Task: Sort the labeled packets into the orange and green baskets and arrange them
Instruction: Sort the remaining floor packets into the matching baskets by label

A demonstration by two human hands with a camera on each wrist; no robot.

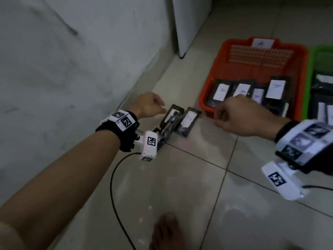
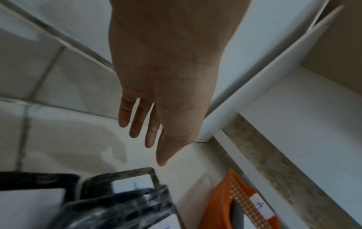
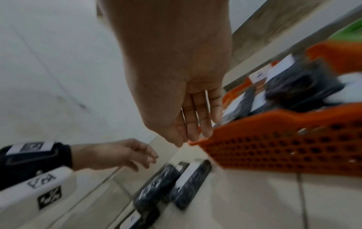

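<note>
Where the pale tiled floor [image 1: 189, 186] meets a grey-white wall [image 1: 63, 60], a white cabinet [image 1: 191, 24] stands on that floor, beyond the orange basket [image 1: 259, 67]. A black cable [image 1: 115, 199] loops over the tiles on the near side of that basket, and a bare foot [image 1: 165, 231] shows nearer still.

The orange basket sits flat on the floor with a white tag marked A [image 1: 263, 43] on its far rim. Several black packets with white labels [image 1: 246, 92] lie side by side in its near half; the far half is bare mesh. Touching the orange basket's right wall is the green basket [image 1: 313, 56], mostly cut off by the frame edge, with more dark labeled packets [image 1: 322, 98] inside.

Just left of the orange basket's near corner, loose packets [image 1: 180, 121] lie on the floor, close together, labels up.

Over the left edge of those loose packets the left hand [image 1: 149, 105] hovers, fingers loosely extended and holding nothing. At the orange basket's near rim is the right hand [image 1: 239, 118], its fingers hanging relaxed, close together and empty.
</note>
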